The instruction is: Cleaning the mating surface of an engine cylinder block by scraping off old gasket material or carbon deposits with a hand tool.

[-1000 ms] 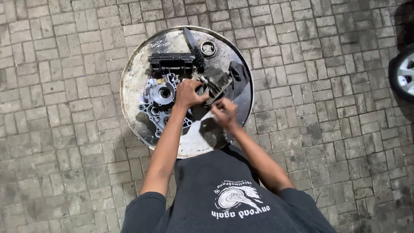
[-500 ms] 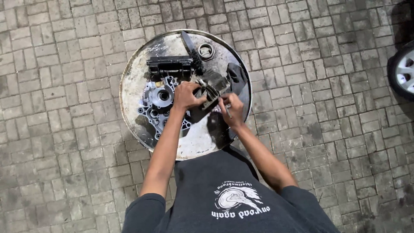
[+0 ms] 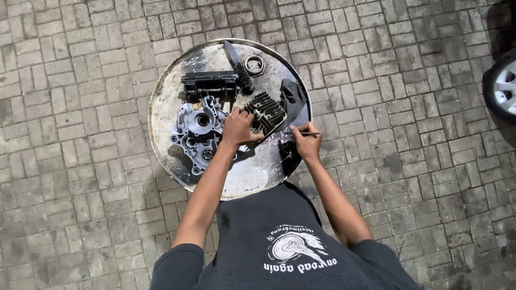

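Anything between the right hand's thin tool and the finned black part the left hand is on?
Nothing visible. The left hand rests on the finned black part on the round metal tray. The right hand holds a thin tool just right of it, over the dark cloth; only bare tray lies between.

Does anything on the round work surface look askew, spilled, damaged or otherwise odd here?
Nothing looks broken or spilled. The drum top is scuffed and stained. The finned cylinder lies tilted under the left hand, beside the engine case. A dark cloth droops over the rim. The right hand holds a thin tool.
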